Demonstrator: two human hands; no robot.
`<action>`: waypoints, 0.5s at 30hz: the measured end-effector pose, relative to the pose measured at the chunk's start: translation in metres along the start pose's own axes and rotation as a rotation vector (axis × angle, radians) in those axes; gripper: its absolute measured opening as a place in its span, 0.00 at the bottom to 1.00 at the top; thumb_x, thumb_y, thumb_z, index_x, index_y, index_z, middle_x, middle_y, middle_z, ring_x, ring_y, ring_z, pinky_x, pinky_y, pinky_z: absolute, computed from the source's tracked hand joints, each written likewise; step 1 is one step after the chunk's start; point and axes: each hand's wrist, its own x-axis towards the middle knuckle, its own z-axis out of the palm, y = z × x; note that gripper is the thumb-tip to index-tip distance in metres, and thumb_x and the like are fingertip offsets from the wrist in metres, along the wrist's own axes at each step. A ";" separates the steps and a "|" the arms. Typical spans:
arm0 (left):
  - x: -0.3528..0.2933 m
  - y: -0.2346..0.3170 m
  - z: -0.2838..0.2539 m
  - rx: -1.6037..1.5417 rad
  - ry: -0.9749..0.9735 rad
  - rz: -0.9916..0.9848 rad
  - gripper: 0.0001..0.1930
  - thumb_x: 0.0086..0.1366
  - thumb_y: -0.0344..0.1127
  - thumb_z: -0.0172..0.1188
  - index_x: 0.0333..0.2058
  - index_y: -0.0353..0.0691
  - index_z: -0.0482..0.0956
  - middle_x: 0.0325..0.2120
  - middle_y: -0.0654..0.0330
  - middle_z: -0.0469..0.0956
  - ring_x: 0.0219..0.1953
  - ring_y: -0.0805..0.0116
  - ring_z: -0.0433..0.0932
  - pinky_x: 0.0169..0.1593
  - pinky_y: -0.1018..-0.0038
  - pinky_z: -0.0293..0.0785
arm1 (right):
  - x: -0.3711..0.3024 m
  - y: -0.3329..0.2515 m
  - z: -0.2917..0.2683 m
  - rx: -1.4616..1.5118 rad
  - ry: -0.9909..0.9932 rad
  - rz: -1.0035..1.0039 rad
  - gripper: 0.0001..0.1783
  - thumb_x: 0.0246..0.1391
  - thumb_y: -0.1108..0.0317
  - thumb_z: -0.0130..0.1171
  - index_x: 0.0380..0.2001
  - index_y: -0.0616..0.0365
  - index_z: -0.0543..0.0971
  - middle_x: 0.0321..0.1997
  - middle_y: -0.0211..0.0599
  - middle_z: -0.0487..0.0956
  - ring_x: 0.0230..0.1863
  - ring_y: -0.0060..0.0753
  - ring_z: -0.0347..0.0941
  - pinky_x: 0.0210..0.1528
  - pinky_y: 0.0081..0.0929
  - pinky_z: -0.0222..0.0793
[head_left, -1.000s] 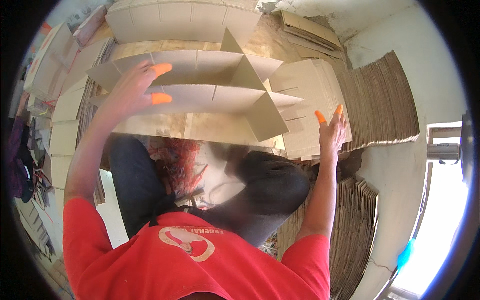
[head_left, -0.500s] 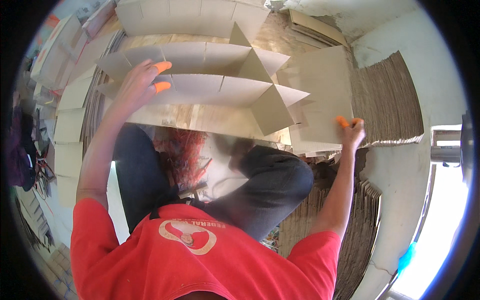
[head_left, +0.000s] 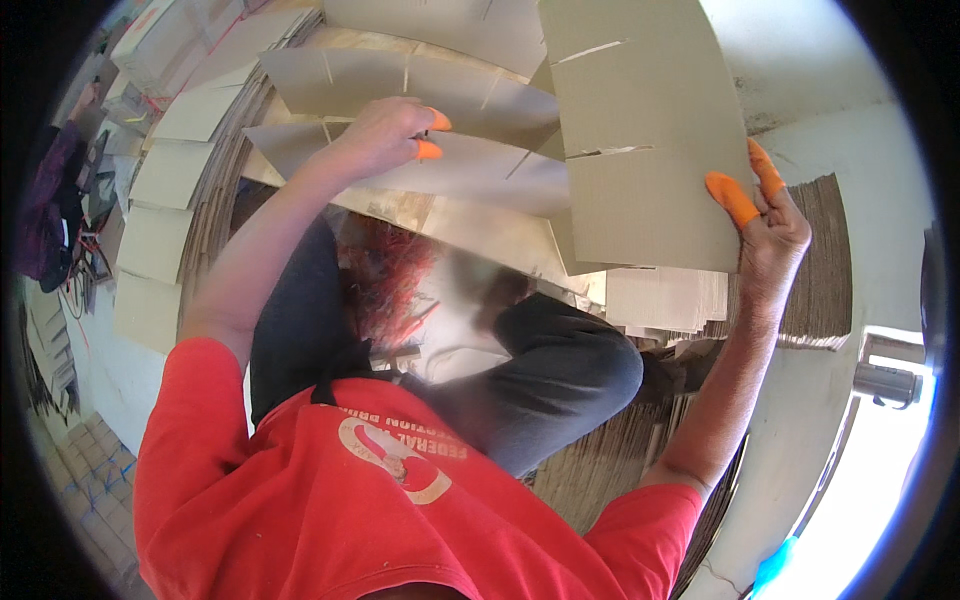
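My right hand grips the right edge of a slotted cardboard divider, its thumb on the face. Orange finger covers show on two of its digits. The divider stands raised, with two slits running in from its left edge. Left of it, my left hand, also with two orange finger covers, pinches the upper edge of the near long cardboard strip. Behind that, a second long slotted strip stands on edge, roughly parallel. The strips' right ends are hidden behind the raised divider.
The strips stand on a wooden board. Cardboard stacks rise at the right, along the left and beside my right knee. Red strands lie below the board. Another upright cardboard piece stands at the back.
My right hand has lifted a cardboard divider off the pile at the right and brought it up toward the strips. My left hand has shifted right along the near strip. The view has turned slightly.
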 end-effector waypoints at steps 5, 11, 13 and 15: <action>0.005 -0.001 0.009 0.042 -0.033 0.026 0.09 0.53 0.31 0.65 0.35 0.39 0.82 0.26 0.53 0.77 0.33 0.51 0.77 0.35 0.59 0.72 | 0.007 0.003 0.024 -0.101 -0.100 -0.045 0.30 0.46 0.82 0.67 0.56 0.66 0.74 0.27 0.16 0.73 0.29 0.08 0.65 0.36 0.06 0.63; 0.012 -0.009 0.017 0.000 0.015 0.071 0.07 0.55 0.30 0.63 0.33 0.38 0.82 0.24 0.52 0.76 0.30 0.50 0.76 0.34 0.58 0.71 | 0.011 0.005 0.052 -0.094 -0.171 0.016 0.30 0.47 0.79 0.67 0.56 0.67 0.73 0.38 0.24 0.79 0.35 0.10 0.69 0.41 0.10 0.66; 0.013 -0.014 0.020 -0.007 0.035 0.082 0.07 0.55 0.31 0.63 0.33 0.39 0.82 0.24 0.52 0.76 0.30 0.50 0.76 0.34 0.58 0.71 | 0.016 0.008 0.054 -0.118 -0.204 -0.001 0.30 0.48 0.79 0.68 0.56 0.66 0.73 0.40 0.26 0.80 0.36 0.11 0.70 0.42 0.11 0.68; 0.014 -0.014 0.021 -0.028 0.035 0.083 0.07 0.54 0.30 0.63 0.33 0.39 0.82 0.24 0.52 0.76 0.29 0.50 0.76 0.34 0.59 0.71 | 0.018 0.006 0.059 -0.090 -0.219 -0.007 0.31 0.47 0.78 0.68 0.57 0.66 0.73 0.37 0.21 0.79 0.34 0.10 0.69 0.41 0.10 0.67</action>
